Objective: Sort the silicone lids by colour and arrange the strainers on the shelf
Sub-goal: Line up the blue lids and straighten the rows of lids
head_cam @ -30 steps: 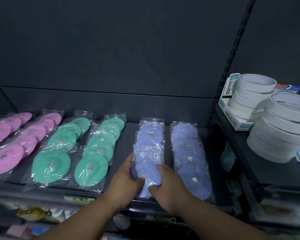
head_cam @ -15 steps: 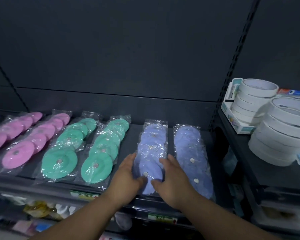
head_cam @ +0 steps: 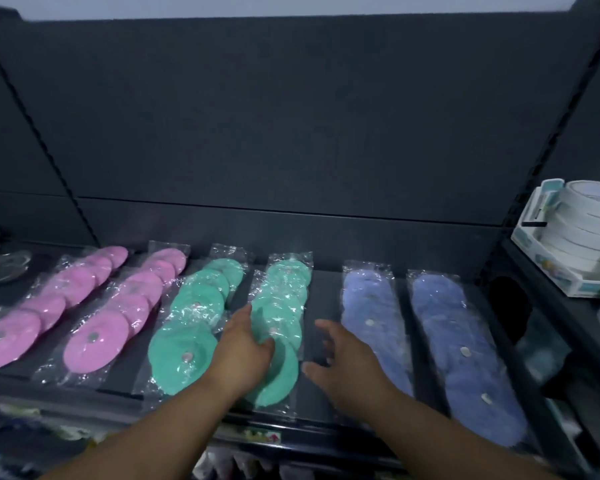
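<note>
Left hand (head_cam: 244,353) — on green lids (head_cam: 284,292)

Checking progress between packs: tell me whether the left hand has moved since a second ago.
Yes. The left hand went leftward, off the left blue pack onto the neighbouring green pack.

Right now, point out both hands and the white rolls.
left hand (head_cam: 246,353), head view, back of the hand.
right hand (head_cam: 346,370), head view, back of the hand.
white rolls (head_cam: 577,233), head view, side of the stack.

Six lid packs (head_cam: 194,306) side by side on shelf (head_cam: 326,299), tape rolls (head_cam: 582,216) in box (head_cam: 548,271), neighbouring shelf at right.
</note>
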Motion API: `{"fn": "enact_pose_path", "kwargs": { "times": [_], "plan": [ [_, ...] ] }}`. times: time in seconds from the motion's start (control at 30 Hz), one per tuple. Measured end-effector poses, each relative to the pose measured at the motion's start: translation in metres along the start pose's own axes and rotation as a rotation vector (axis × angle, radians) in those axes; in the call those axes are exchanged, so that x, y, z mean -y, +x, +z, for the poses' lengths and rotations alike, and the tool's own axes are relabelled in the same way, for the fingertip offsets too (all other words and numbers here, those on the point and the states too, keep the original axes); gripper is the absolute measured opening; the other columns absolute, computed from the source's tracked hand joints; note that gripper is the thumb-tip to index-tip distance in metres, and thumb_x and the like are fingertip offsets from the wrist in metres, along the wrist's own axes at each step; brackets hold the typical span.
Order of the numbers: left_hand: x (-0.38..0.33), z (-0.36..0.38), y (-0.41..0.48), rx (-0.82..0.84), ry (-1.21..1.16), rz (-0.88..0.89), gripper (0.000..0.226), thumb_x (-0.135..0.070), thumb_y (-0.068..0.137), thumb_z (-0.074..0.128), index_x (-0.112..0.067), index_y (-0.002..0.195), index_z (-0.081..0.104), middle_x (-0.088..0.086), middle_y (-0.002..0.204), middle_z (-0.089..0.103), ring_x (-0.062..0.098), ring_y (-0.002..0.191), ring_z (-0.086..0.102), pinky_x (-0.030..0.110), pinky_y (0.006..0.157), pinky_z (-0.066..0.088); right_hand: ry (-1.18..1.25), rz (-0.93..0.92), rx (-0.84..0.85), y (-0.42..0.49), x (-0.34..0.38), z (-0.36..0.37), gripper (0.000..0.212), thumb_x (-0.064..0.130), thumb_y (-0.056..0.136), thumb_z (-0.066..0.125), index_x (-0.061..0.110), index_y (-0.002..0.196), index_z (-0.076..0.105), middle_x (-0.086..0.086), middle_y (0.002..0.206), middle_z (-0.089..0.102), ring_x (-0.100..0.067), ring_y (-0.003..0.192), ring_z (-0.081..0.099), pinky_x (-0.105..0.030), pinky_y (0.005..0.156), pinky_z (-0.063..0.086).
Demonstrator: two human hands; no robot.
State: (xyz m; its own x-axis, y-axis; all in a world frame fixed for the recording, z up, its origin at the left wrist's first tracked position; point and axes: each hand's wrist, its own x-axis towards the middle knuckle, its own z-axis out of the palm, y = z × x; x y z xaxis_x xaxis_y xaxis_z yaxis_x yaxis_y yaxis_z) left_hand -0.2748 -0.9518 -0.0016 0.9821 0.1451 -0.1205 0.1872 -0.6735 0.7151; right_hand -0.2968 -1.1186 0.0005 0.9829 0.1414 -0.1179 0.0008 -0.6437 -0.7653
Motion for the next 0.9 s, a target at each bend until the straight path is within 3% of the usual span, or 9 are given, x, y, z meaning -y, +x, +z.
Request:
{"fn": "enact_pose_path", "kwargs": {
  "times": [0.07,0.13,0.23,0.33,0.43,0.57,0.73,0.83,0.9],
  "plan": [
    [0.007,-0.002,0.013,0.048,-0.059,0.01,0.042,0.001,0.085,0.055,-0.012,0.125,0.05,0.002,0.121,0.057,0.005,0.088,0.057,0.002,0.063,0.04,0.003,-0.011,-0.01,0.006,0.012,0.012,0.056,0.016,0.077,0.072,0.032,0.124,0.048,0.017,0.115,0.056,-0.002,0.106,0.053,-0.003,0.083,0.038],
    [0.016,0.0,0.025,0.08,-0.056,0.03,0.038,0.002,0.082,0.051,-0.015,0.116,0.052,0.009,0.11,0.061,0.01,0.076,0.061,0.009,0.052,0.046,-0.013,-0.014,-0.031,0.011,0.023,0.021,0.043,0.01,0.073,0.072,0.041,0.094,0.052,0.025,0.09,0.056,0.008,0.086,0.056,0.002,0.069,0.038],
    [0.029,0.003,0.038,0.072,-0.151,0.02,0.038,-0.014,0.072,0.049,-0.023,0.108,0.055,0.004,0.102,0.06,0.024,0.089,0.063,0.038,0.078,0.056,-0.02,0.001,-0.076,0.016,0.041,0.034,0.044,0.013,0.069,0.073,0.051,0.077,0.051,0.02,0.091,0.064,0.013,0.088,0.059,-0.009,0.078,0.047],
    [0.028,0.0,0.039,0.16,-0.243,0.001,0.03,-0.005,0.08,0.05,-0.023,0.103,0.054,-0.004,0.095,0.058,0.02,0.092,0.059,0.025,0.08,0.047,0.006,0.024,-0.116,0.018,0.044,0.047,0.052,0.012,0.066,0.073,0.055,0.083,0.05,0.024,0.093,0.063,0.021,0.09,0.055,-0.006,0.079,0.045],
    [0.033,0.002,0.04,0.268,-0.282,-0.022,0.055,-0.012,0.076,0.049,-0.026,0.129,0.046,-0.001,0.119,0.059,0.022,0.104,0.06,0.031,0.09,0.049,0.031,0.096,-0.139,0.02,0.04,0.056,0.05,0.023,0.065,0.072,0.047,0.106,0.053,0.02,0.105,0.063,0.012,0.099,0.058,-0.013,0.084,0.048],
    [0.04,0.007,0.037,0.354,-0.245,0.01,0.073,-0.014,0.079,0.051,-0.029,0.146,0.026,0.001,0.147,0.037,0.023,0.129,0.044,0.041,0.106,0.04,0.013,0.116,-0.159,0.024,0.036,0.056,0.065,0.029,0.06,0.067,0.041,0.121,0.046,0.017,0.115,0.06,0.001,0.105,0.059,-0.029,0.091,0.051],
    [0.04,0.009,0.03,0.276,-0.15,0.081,0.085,-0.007,0.085,0.056,-0.023,0.151,0.005,0.002,0.159,-0.005,0.016,0.146,0.005,0.022,0.116,0.007,0.066,0.128,-0.156,0.029,0.029,0.051,0.079,0.02,0.058,0.081,0.041,0.125,0.043,0.021,0.113,0.062,0.008,0.102,0.059,-0.024,0.088,0.052],
    [0.039,0.013,0.029,0.322,-0.181,0.092,0.088,-0.005,0.087,0.054,-0.027,0.151,-0.002,-0.003,0.159,-0.01,0.011,0.145,0.007,0.008,0.098,0.011,0.108,0.154,-0.15,0.032,0.031,0.046,0.071,0.021,0.066,0.081,0.048,0.112,0.035,0.032,0.101,0.054,0.015,0.092,0.055,-0.008,0.082,0.047],
    [0.038,0.013,0.029,0.34,-0.175,0.102,0.091,-0.007,0.086,0.057,-0.029,0.15,-0.003,-0.004,0.159,-0.008,0.012,0.145,0.012,0.009,0.1,0.016,0.128,0.197,-0.141,0.035,0.032,0.04,0.07,0.014,0.071,0.076,0.044,0.117,0.033,0.033,0.092,0.044,0.01,0.086,0.054,-0.008,0.078,0.047]
  ]
}}
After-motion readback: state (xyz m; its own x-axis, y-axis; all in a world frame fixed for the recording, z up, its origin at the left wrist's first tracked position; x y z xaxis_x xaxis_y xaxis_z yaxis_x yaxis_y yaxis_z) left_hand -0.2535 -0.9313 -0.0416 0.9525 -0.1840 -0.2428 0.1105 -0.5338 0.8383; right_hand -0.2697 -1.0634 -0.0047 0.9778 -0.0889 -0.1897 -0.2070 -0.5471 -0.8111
